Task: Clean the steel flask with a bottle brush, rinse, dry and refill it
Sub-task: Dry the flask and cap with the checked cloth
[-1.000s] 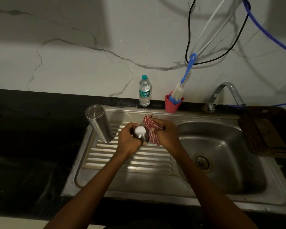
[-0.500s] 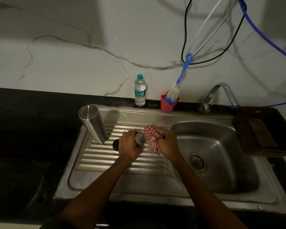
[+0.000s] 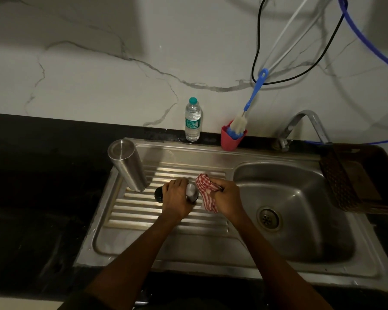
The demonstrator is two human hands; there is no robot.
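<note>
The steel flask (image 3: 128,168) stands upside down at the back left of the ribbed drainboard (image 3: 143,217). My left hand (image 3: 176,201) grips a small steel cap (image 3: 192,193) over the drainboard. My right hand (image 3: 227,198) holds a bunched red-and-white checked cloth (image 3: 205,193) against the cap's right side. A small black round piece (image 3: 158,194) shows just left of my left hand; whether the hand holds it is unclear. The blue-handled bottle brush (image 3: 251,101) stands in a red cup (image 3: 231,139) at the wall.
A plastic water bottle (image 3: 192,120) with a green cap stands behind the drainboard. The tap (image 3: 300,124) curves over the sink basin (image 3: 300,198). A dark woven basket (image 3: 356,175) sits at the basin's right edge. Cables hang on the wall. Black counter lies to the left.
The cap has turned in my left hand, so its white inside no longer faces me. The black piece has come into view left of that hand. The cloth stays against the cap.
</note>
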